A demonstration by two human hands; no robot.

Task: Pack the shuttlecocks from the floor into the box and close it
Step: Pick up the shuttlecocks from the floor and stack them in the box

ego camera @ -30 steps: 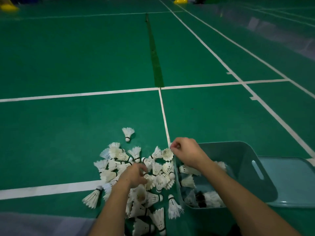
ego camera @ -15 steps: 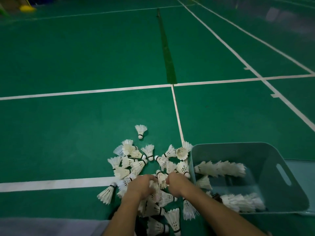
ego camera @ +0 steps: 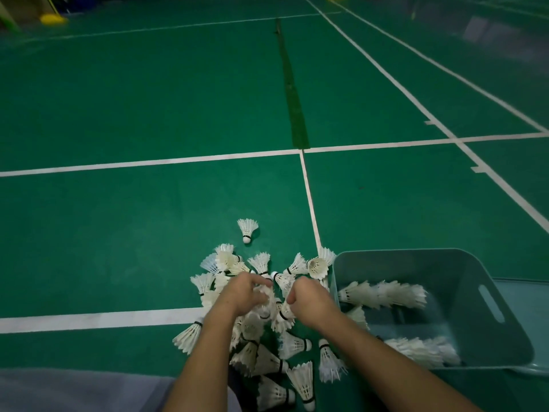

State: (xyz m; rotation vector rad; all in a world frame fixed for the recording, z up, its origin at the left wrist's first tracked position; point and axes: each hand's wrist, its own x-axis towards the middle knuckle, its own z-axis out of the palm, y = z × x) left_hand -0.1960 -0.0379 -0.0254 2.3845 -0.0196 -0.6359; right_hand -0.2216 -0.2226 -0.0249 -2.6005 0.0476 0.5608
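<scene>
A heap of several white feather shuttlecocks [ego camera: 261, 346] lies on the green court floor in front of me. One shuttlecock [ego camera: 247, 230] stands apart beyond the heap. My left hand [ego camera: 243, 292] is curled around shuttlecocks in the middle of the heap. My right hand [ego camera: 309, 301] grips a shuttlecock beside it, close to the box. The teal plastic box [ego camera: 463, 281] stands open at the right, with stacked rows of shuttlecocks [ego camera: 383, 294] lying inside.
The box's lid [ego camera: 531, 304] lies flat on the floor just right of the box. White court lines [ego camera: 98, 318] cross the floor under and around the heap. Grey fabric [ego camera: 74, 391] fills the lower left corner. Yellow objects [ego camera: 52, 18] sit far off.
My right hand came away from the box's rim to the heap and now grips a shuttlecock beside my left hand. The camera view shifted left and down.
</scene>
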